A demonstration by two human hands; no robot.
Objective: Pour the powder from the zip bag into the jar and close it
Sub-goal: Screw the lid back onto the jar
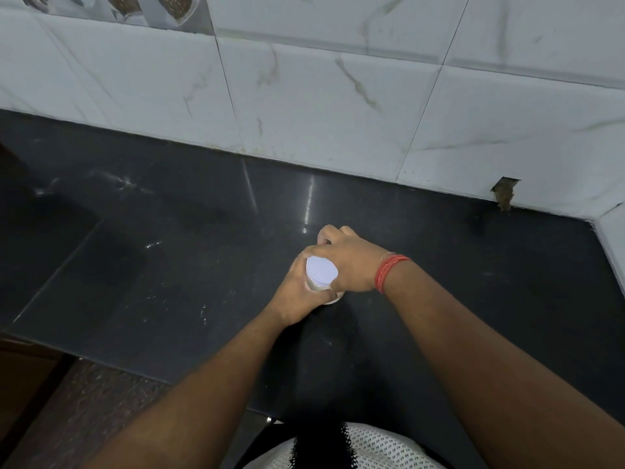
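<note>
A small clear jar (318,285) stands on the black counter (169,265), mostly hidden by my hands. A white round lid (321,269) sits on top of it. My left hand (297,292) wraps the jar's body from the left. My right hand (348,262), with a red thread band at the wrist, grips the lid's rim from the right and far side. The zip bag is not in view. Whether there is powder in the jar cannot be told.
A white marble-tiled wall (338,96) runs along the counter's far edge and turns a corner at the right (608,238). The counter's front edge (101,358) drops to a speckled floor at lower left. A chipped tile gap (505,194) marks the wall base.
</note>
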